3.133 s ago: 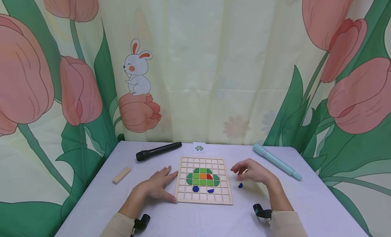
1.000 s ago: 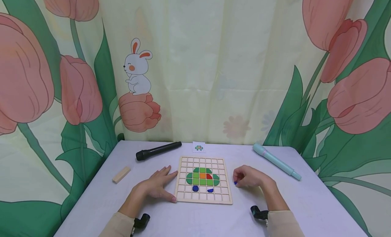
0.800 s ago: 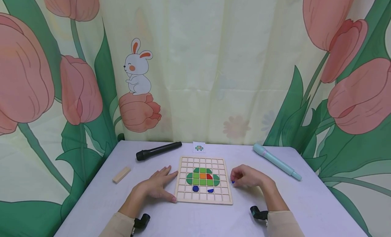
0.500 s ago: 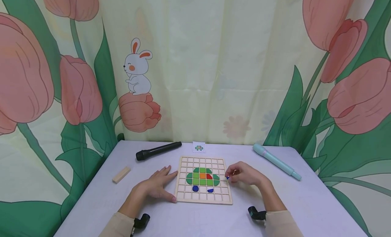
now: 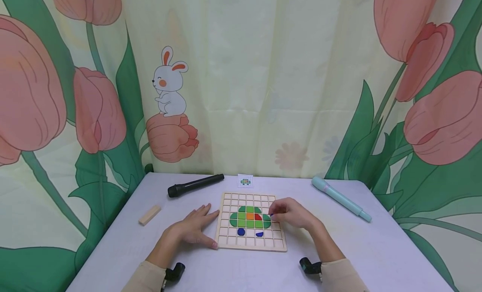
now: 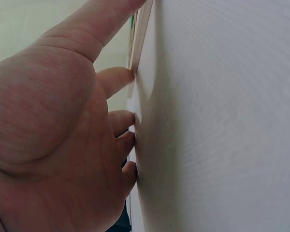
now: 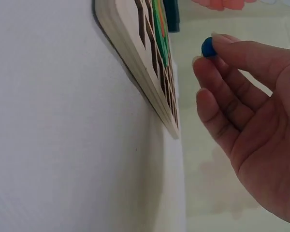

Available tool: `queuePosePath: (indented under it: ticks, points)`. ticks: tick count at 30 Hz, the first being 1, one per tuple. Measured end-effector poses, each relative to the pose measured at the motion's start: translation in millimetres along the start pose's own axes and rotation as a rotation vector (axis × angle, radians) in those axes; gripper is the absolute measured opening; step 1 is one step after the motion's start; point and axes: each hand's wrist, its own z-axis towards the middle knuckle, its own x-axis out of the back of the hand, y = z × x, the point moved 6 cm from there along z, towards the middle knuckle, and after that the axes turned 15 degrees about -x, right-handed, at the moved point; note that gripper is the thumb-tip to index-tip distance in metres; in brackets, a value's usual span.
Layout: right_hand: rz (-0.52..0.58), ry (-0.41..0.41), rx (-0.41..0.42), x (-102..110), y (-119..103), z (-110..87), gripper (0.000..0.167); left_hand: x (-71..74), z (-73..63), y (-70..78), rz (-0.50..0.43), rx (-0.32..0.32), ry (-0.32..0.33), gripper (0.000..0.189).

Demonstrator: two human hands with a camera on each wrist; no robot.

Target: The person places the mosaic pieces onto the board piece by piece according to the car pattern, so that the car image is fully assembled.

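A wooden grid board (image 5: 278, 244) lies mid-table, with green, orange and red pieces forming a rounded shape on it. Below that shape sit a round blue patch (image 5: 241, 232) and a blue half-circle piece (image 5: 260, 234). My left hand (image 5: 193, 228) lies spread at the board's left side, its thumb and index finger touching the edge. Above the board's right part, my right hand (image 5: 291, 213) pinches a small blue piece (image 7: 209, 47) between thumb and fingertips. In the right wrist view this hand is raised off the board, and the piece's full outline is partly covered.
A small pattern card (image 5: 245, 181) lies behind the board. To its left is a black microphone-shaped stick (image 5: 196, 185), and at the right a light-blue tube-like stick (image 5: 340, 198). A wooden block (image 5: 149, 215) lies at the left on the white-covered table (image 5: 233, 275).
My right hand has picked the small blue piece up from the table right of the board and carried it left, over the board's right columns. My left hand has stayed in place.
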Motion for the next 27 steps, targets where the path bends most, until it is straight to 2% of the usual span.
queuePosePath:
  ticks: [3,10,20,27]
  points:
    - [0.016,0.015,0.01,-5.8,-4.0,2.5,0.008,0.4,-0.4,0.4,-0.002,0.003,0.001,0.114]
    - [0.077,-0.044,-0.013,-23.4,-10.0,9.0,0.006,0.7,0.3,0.9,0.006,0.01,-0.001,0.115]
    - [-0.009,-0.047,0.016,-37.5,-17.2,10.1,0.005,0.4,-0.6,1.0,-0.002,0.02,0.001,0.115]
    - [-0.02,-0.078,0.028,-45.0,-20.0,9.9,0.005,1.7,-1.7,3.6,-0.007,-0.009,0.001,0.114]
